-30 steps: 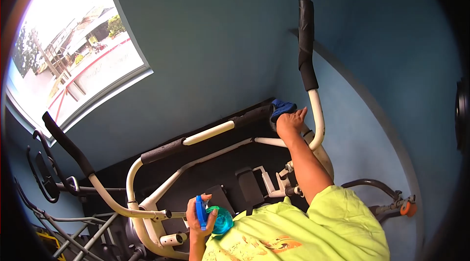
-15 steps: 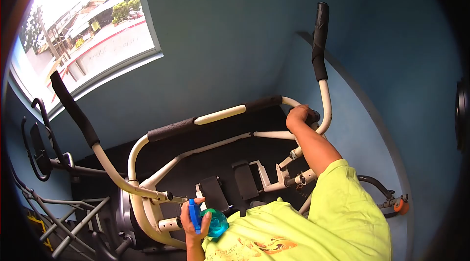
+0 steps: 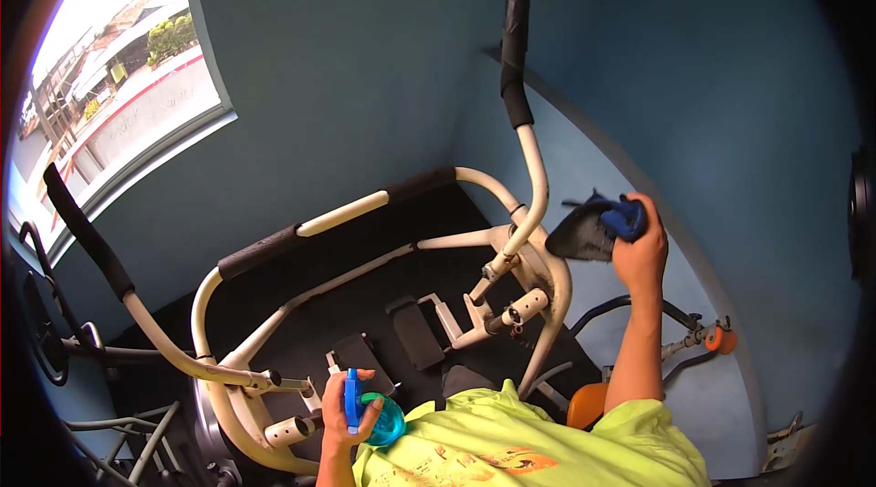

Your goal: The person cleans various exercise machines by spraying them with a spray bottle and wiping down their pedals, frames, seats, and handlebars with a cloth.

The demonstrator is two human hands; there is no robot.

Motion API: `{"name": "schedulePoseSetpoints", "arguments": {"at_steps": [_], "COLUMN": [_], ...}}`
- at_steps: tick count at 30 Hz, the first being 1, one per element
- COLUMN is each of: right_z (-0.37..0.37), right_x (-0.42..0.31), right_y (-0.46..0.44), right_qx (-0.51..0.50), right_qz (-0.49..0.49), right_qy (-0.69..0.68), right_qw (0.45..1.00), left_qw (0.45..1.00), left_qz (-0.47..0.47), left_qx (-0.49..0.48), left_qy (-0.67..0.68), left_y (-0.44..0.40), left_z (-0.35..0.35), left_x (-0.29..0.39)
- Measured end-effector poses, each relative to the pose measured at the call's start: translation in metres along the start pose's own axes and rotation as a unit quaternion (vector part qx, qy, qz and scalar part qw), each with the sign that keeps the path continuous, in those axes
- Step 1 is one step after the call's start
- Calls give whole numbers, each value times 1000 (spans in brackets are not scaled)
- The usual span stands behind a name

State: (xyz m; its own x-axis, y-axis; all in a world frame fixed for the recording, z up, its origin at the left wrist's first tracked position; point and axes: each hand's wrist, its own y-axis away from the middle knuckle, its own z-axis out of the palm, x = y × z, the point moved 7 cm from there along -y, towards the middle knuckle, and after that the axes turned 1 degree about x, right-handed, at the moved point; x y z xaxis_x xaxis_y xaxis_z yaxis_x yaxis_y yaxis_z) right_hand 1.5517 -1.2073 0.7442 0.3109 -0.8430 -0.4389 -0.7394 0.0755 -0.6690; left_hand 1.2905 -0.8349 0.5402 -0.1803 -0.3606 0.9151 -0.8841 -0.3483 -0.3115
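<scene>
My left hand (image 3: 349, 409) is closed round the blue spray head of a bottle (image 3: 385, 420) with green-blue liquid, low in front of the yellow-green shirt. Out to the right, my right hand (image 3: 641, 245) grips a blue and dark cloth (image 3: 598, 227), whose dark part hangs to the left of the fingers. The cloth is apart from the cream frame of the exercise machine (image 3: 345, 212), just right of its upright handle with black padding (image 3: 516, 40).
A window (image 3: 128, 76) is at the upper left. More gym equipment stands at the left edge (image 3: 137, 441). Behind my right forearm are a dark curved bar (image 3: 671, 312) and an orange round part (image 3: 720, 339). An orange seat (image 3: 587, 405) shows below.
My right hand has left the machine's right side and moved right with the cloth, now in plain sight. The view has shifted, and the machine appears further left. My left hand still holds the bottle.
</scene>
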Motion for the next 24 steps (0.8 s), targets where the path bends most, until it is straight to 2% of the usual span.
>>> {"name": "schedulePoseSetpoints", "arguments": {"at_steps": [2, 4, 5, 6, 7, 8, 10, 12, 13, 14, 15, 16, 17, 19, 22, 24], "right_z": [40, 129, 171, 208, 285, 318, 331, 343, 289, 263, 251, 234, 203, 155, 139, 169], "right_x": [62, 106, 105, 86, 111, 104, 78, 78, 49, 51, 64, 77, 78, 87, 96, 94], "right_y": [-22, -29, -27, -22, -5, 2, 0, -4, -10, -6, 7, 24, 46, 84, 118, 103], "right_qx": [-70, -252, -267, -368, -437, -418, -444, -479, -538, -530, -481, -430, -394, -440, -282, -255], "right_qz": [57, 96, 55, 90, 103, 27, 67, 58, 45, -1, -33, -70, -102, -93, -180, -159], "right_qy": [-210, -221, -185, -269, -304, -308, -292, -309, -228, -88, -60, -33, 2, 77, 93, 72], "right_qw": [974, 937, 944, 886, 840, 854, 845, 820, 810, 843, 874, 900, 913, 890, 938, 951], "left_qw": [999, 999, 999, 999, 999, 1000, 1000, 999, 999, 998, 998, 997, 997, 999, 1000, 999], "left_qz": [22, 30, 36, 36, 26, 17, 13, -3, -18, -31, -20, -43, -40, -22, 22, 22], "left_qx": [-21, -24, -25, -25, -19, -11, -8, -30, -39, -45, -11, -53, -37, -23, -14, -36], "left_qy": [-24, -19, -11, -13, 2, 17, 27, 12, 14, 19, 57, 37, 50, 37, -3, 5], "left_y": [-10, -15, -19, -22, -23, -26, -31, -35, -36, -36, -37, -38, -40, -46, -55, -62], "left_z": [17, 36, 47, 59, 70, 82, 110, 133, 142, 152, 158, 162, 163, 163, 168, 179], "left_x": [18, 23, 25, 26, 25, 24, 25, 37, 35, 31, 30, 24, 22, 18, 20, 23]}}
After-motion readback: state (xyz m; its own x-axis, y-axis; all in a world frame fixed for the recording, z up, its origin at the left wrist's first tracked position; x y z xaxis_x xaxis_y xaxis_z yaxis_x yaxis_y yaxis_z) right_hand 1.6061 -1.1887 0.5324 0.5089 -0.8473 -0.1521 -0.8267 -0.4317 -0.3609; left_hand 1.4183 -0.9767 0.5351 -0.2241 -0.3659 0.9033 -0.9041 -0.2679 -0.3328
